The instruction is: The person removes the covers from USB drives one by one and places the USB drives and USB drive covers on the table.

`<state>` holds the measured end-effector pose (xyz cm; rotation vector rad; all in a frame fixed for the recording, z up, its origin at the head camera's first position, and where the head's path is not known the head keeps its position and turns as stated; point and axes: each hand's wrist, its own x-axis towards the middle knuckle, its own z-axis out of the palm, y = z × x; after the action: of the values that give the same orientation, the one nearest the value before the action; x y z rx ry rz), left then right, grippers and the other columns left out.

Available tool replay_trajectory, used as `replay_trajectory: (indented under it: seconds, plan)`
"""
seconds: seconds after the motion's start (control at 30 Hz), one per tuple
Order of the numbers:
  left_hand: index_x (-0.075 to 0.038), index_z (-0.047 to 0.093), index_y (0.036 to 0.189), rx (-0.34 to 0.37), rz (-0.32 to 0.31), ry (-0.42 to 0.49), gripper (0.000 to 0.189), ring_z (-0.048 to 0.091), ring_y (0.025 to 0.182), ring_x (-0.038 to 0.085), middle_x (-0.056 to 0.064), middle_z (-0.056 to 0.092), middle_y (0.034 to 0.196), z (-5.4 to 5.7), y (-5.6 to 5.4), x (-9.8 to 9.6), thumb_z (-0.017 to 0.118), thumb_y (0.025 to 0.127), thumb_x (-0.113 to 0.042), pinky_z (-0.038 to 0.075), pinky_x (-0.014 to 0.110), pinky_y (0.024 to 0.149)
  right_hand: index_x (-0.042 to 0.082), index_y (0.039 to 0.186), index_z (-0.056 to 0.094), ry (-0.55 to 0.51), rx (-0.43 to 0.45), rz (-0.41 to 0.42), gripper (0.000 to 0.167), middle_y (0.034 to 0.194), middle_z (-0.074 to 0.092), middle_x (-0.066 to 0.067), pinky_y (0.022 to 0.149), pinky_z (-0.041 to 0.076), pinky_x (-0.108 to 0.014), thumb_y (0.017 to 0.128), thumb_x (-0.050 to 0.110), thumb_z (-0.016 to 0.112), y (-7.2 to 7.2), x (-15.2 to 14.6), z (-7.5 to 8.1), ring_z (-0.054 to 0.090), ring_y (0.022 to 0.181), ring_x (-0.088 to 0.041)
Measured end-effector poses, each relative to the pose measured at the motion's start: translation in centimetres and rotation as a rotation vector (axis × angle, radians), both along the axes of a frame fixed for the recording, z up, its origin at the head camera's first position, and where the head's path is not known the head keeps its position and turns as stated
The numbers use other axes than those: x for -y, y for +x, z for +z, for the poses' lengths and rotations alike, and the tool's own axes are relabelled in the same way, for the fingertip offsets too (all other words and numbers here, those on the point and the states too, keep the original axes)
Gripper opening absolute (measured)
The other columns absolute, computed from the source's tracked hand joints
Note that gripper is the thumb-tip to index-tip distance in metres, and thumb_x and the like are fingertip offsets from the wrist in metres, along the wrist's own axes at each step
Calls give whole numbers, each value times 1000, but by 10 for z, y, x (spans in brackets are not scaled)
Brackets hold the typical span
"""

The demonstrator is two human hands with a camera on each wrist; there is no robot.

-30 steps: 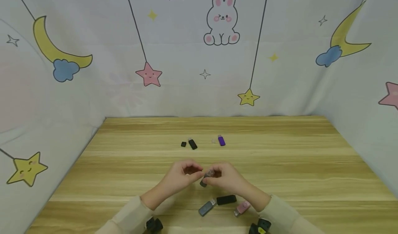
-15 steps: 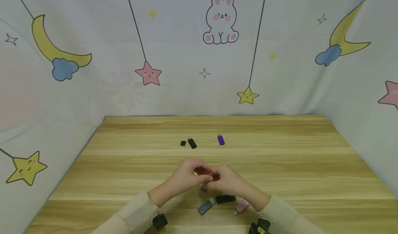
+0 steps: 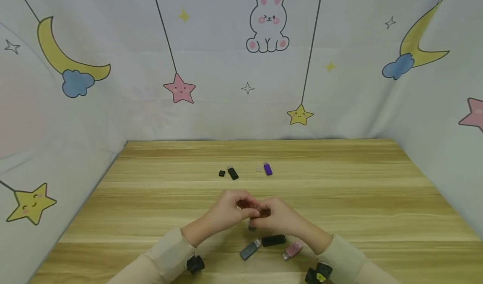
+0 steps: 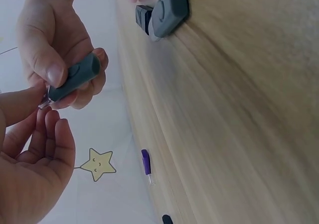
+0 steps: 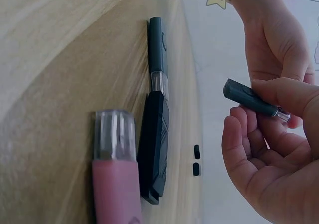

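My right hand (image 3: 278, 216) grips a dark grey-green USB stick (image 4: 77, 76) between thumb and fingers. At the stick's far end is a clear plastic cap (image 5: 283, 115). My left hand (image 3: 231, 212) pinches that capped end with thumb and forefinger, its other fingers loosely bent. Both hands meet above the wooden table (image 3: 181, 183); in the head view they hide most of the stick, with only its lower end showing under the right thumb.
Near me lie a grey USB stick (image 3: 249, 251), a black one (image 3: 273, 240) and a pink one (image 3: 292, 250). Farther back are a black stick (image 3: 233, 173) beside its small black cap (image 3: 222, 173), and a purple stick (image 3: 268, 169) beside a clear cap (image 3: 258, 170).
My left hand has moved right from a small gap to meet the right hand and pinch the stick's capped end. Over the last half second both hands have barely moved.
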<state>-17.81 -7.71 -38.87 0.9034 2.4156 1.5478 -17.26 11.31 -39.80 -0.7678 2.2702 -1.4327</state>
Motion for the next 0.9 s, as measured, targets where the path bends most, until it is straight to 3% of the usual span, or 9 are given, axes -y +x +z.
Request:
replay_trajectory:
  seconds: [0.27,0.57,0.9]
  plan:
    - [-1,72,95,4,-4,-9,11,61,78,8,7,68,88,1,-1,3,72,86,-6,53,23,69,-1,92,70,40,-33,-4,15,86,70,-3,66,48,-20,87,14,70,-2,-7,-1,57,73,-4]
    - [0,71,92,18,-36,-8,7,59,76,6,9,68,89,-1,-4,6,70,86,-2,54,25,68,1,100,69,54,-3,-44,19,86,67,-2,63,49,-20,88,16,69,-1,-16,3,57,72,-10]
    - [-1,69,89,43,-93,-59,7,60,74,4,6,68,86,9,0,9,73,82,0,54,23,67,4,100,70,50,-148,20,15,88,65,1,65,51,-24,90,16,68,4,-21,12,57,78,-3]
